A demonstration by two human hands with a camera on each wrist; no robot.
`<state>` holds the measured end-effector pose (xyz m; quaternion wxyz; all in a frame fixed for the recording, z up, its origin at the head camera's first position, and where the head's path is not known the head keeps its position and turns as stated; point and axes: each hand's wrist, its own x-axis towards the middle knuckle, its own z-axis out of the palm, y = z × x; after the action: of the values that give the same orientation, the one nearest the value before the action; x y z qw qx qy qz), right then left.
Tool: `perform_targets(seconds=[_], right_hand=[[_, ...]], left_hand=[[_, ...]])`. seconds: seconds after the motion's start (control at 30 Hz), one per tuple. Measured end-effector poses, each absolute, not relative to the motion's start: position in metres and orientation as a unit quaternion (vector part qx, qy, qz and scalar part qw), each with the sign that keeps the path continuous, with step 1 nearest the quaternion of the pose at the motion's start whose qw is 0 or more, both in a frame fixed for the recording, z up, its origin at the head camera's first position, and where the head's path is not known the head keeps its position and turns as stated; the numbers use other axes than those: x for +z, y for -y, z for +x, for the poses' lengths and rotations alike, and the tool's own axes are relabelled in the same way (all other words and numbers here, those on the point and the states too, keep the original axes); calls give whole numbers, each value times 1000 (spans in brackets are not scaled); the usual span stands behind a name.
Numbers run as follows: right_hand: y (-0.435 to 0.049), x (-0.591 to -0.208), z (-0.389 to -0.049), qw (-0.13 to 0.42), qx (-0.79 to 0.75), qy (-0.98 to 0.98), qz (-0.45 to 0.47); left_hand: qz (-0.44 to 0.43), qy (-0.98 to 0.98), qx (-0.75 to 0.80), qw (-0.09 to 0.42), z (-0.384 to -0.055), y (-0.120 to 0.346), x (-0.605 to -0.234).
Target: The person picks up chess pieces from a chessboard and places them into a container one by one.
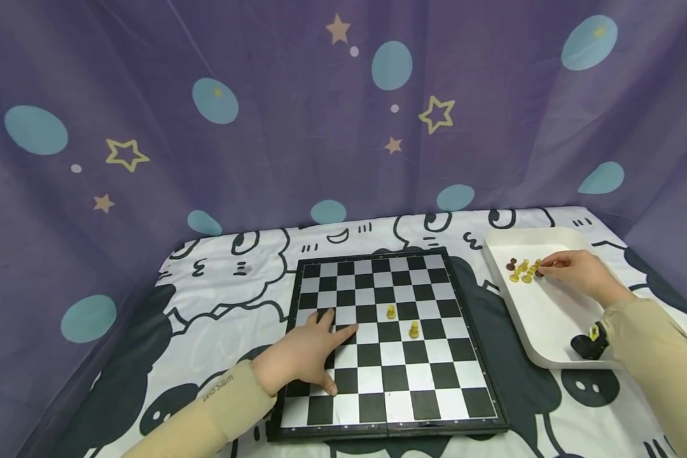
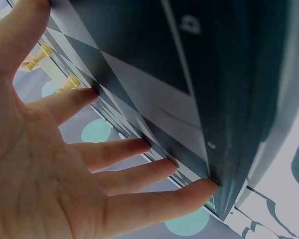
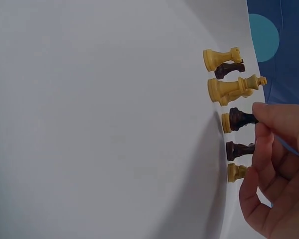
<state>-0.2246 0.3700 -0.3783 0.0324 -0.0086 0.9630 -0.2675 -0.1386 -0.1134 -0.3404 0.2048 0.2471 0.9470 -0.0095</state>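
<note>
My left hand (image 1: 303, 353) lies over the left side of a black-and-white chessboard (image 1: 397, 375), fingers spread; in the left wrist view the fingertips (image 2: 139, 145) meet its surface. Two yellow pawns (image 1: 391, 312) stand near the board's middle, to the right of that hand. Over at the white tray (image 1: 555, 318), my right hand (image 1: 581, 273) pinches a dark chess piece (image 3: 240, 119) between thumb and fingers. Its top is hidden by the fingertips. Around it stand a yellow king (image 3: 234, 87), a yellow rook (image 3: 221, 58) and several other yellow and dark pieces.
The tray stands right of the board, its pieces grouped toward the far left part. A black item with a yellow patch (image 1: 589, 343) sits at the right cuff. Beneath everything is a cartoon-print cloth (image 1: 212, 343); a purple curtain (image 1: 298, 152) hangs behind.
</note>
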Motion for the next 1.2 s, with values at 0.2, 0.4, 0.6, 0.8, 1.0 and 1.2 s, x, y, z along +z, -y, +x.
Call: perform_targets(seconds=[0.2, 0.4, 0.6, 0.8, 1.0, 1.2], right_hand=[[-369, -380, -224, 37, -258, -965, -13], [-368, -380, -223, 50, -259, -965, 2], [-368, -383, -225, 57, -259, -964, 7], [-368, -384, -226, 46, -257, -965, -7], [-369, -383, -226, 41, -258, -965, -15], [-369, -379, -225, 40, -257, -966, -14]], left_hand=[[246, -948, -8, 204, -138, 113, -341], [246, -948, -6, 204, -138, 113, -341], [244, -948, -5, 206, -138, 113, -340], [243, -948, -6, 205, -139, 113, -341], [243, -948, -9, 204, -139, 113, -341], [240, -949, -9, 206, -137, 112, -339]])
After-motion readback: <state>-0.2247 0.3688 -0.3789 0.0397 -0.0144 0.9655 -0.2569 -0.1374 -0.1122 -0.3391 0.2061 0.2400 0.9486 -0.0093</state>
